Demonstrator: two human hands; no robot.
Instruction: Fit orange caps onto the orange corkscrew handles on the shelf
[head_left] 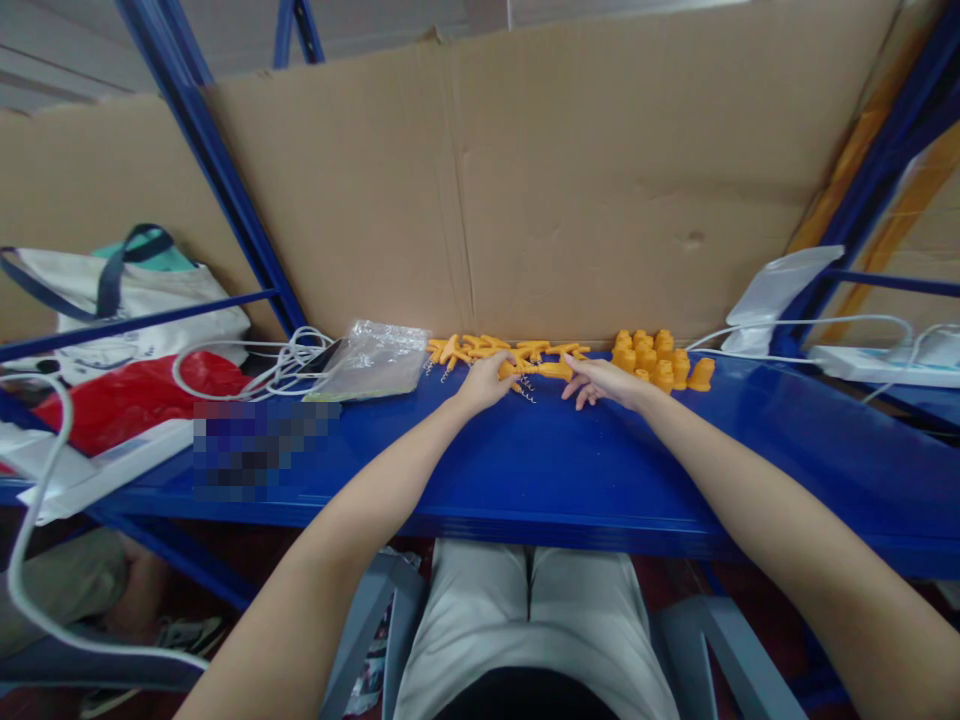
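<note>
**Both hands in the pile of orange plastic parts at the back of the blue worktop**

Looking down from the head camera, I've got both arms stretched out over the blue worktop (525, 470). My left hand (486, 381) is at the row of orange handle pieces (495, 350) that lie along the cardboard wall (570, 190), fingers curled shut around one orange piece (534, 369). The other end of that same piece sits right at my right hand (600, 380); those fingers are spread and resting flat on the worktop, touching the piece but not clamped on anything I can see. A couple of small metal springs (527, 389) lie just in front of the piece, between my two hands.

Just right of my right hand is a cluster of orange caps (654, 358), standing close together. Off to the left there's a clear plastic bag (373, 360), a tangle of white cable (255, 365), something red (127, 400) and a cloth tote bag (135, 290). On the far right, a white power strip (877, 364) with its cable running along the worktop.

As for writing or brands: nothing readable anywhere. One patch on the left of the worktop is blurred out, so I can't tell what's there.
</note>
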